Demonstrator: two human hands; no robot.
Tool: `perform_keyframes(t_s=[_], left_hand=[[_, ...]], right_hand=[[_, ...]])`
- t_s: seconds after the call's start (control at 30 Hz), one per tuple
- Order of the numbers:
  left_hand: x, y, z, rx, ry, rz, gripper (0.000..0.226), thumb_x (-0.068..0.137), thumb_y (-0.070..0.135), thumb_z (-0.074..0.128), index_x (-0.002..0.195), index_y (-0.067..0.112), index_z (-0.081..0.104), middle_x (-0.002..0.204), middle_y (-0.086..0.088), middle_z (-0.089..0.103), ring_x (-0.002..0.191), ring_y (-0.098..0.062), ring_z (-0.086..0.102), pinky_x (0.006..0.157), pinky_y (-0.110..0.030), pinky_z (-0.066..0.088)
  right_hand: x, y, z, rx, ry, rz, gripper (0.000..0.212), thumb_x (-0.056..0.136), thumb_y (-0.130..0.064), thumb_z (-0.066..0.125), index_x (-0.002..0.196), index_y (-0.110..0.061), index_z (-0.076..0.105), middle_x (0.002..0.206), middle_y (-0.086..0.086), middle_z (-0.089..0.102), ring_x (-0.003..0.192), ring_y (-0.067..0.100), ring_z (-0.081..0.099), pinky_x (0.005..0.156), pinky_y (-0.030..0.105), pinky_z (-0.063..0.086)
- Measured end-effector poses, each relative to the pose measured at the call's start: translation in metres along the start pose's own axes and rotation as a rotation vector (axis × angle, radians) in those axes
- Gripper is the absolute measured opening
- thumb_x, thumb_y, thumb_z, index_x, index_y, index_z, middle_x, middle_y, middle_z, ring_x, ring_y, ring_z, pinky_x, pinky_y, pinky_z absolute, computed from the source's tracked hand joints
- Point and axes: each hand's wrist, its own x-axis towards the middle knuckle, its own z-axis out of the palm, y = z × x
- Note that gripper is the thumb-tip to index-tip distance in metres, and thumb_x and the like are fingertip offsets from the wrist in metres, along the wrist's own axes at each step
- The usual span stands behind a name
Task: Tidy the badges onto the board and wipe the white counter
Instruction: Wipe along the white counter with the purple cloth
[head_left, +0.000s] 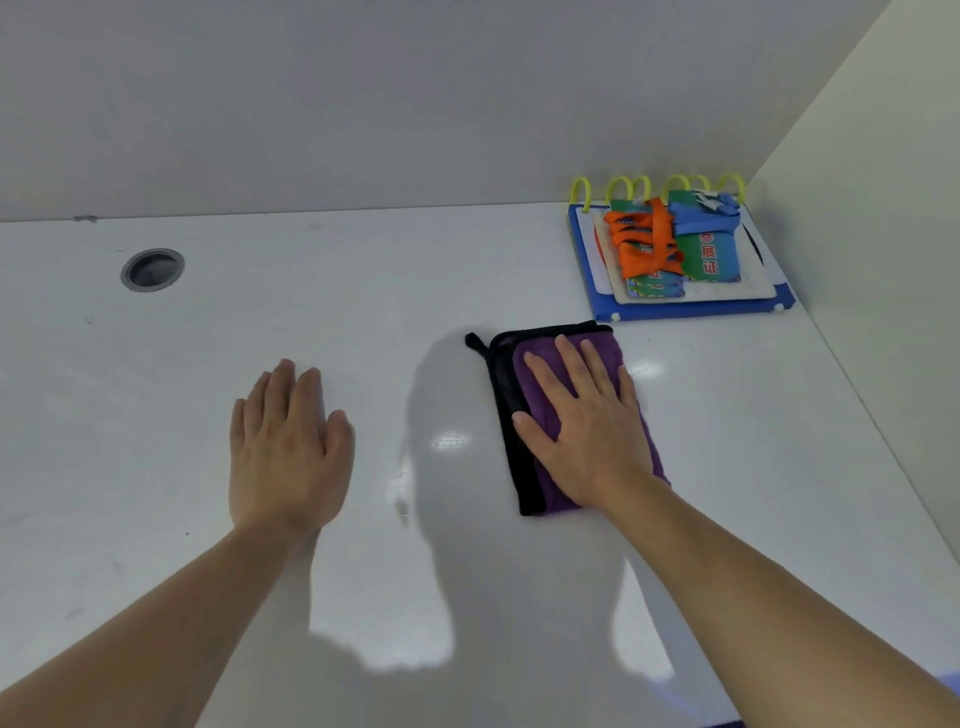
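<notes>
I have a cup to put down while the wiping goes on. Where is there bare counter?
Bare patches: between the round grey cable hole and the blue board, and between the left hand and the purple cloth under the right hand. The far right corner is crowded.

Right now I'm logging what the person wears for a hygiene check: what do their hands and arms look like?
Both forearms are bare up to the frame edge; no sleeves show. The left hand and right hand wear no gloves, and no rings, watch or bracelet are visible. Nails look short and unpainted. No markings show.
</notes>
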Motion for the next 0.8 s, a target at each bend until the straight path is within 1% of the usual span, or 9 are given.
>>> perform_keyframes(t_s=[0.1,0.23,0.37,0.53,0.67,0.8], left_hand=[[-0.001,0.002,0.000,-0.002,0.022,-0.001,0.041,0.099,0.030,0.041,0.139,0.019,0.039,0.159,-0.010,0.032,0.148,-0.029,0.022,0.123,-0.050,0.019],[-0.003,0.004,-0.002,-0.009,0.036,-0.011,0.041,0.099,0.028,0.042,0.140,0.019,0.039,0.159,-0.009,0.032,0.148,-0.028,0.022,0.123,-0.047,0.018],[-0.003,0.007,-0.001,-0.017,0.044,-0.009,0.038,0.098,0.026,0.043,0.136,0.019,0.041,0.157,-0.009,0.034,0.146,-0.028,0.023,0.123,-0.046,0.018],[-0.004,0.005,-0.001,-0.028,0.050,-0.018,0.042,0.098,0.027,0.044,0.139,0.019,0.040,0.159,-0.008,0.032,0.148,-0.026,0.021,0.124,-0.045,0.016],[-0.003,0.005,-0.001,-0.032,0.039,-0.019,0.045,0.098,0.030,0.043,0.141,0.019,0.040,0.160,-0.007,0.031,0.149,-0.026,0.020,0.125,-0.045,0.015],[-0.002,0.006,-0.002,-0.039,0.026,-0.019,0.047,0.097,0.034,0.041,0.142,0.019,0.039,0.160,-0.007,0.030,0.149,-0.026,0.018,0.124,-0.047,0.015]], right_hand=[[-0.004,0.030,-0.006,-0.032,-0.004,0.022,0.073,0.097,-0.075,0.009,0.162,-0.043,0.007,0.173,-0.003,0.006,0.159,0.022,0.000,0.128,0.053,0.009],[-0.013,0.070,-0.016,-0.086,-0.024,0.072,0.076,0.095,-0.075,0.007,0.163,-0.041,0.007,0.173,-0.002,0.005,0.159,0.023,0.001,0.128,0.052,0.008],[-0.026,0.113,-0.026,-0.062,-0.024,0.131,0.077,0.094,-0.075,0.010,0.163,-0.039,0.013,0.173,-0.001,0.009,0.159,0.023,0.003,0.128,0.052,0.009],[-0.039,0.160,-0.035,-0.049,-0.029,0.208,0.077,0.094,-0.075,0.012,0.163,-0.040,0.013,0.173,0.000,0.010,0.159,0.023,0.005,0.127,0.053,0.010],[-0.042,0.174,-0.037,-0.045,-0.037,0.276,0.079,0.093,-0.075,0.011,0.163,-0.039,0.011,0.173,0.001,0.008,0.159,0.024,0.003,0.127,0.054,0.008],[-0.040,0.160,-0.035,-0.058,-0.057,0.308,0.079,0.092,-0.071,0.008,0.164,-0.036,0.008,0.173,0.005,0.005,0.159,0.029,0.001,0.126,0.058,0.005]])
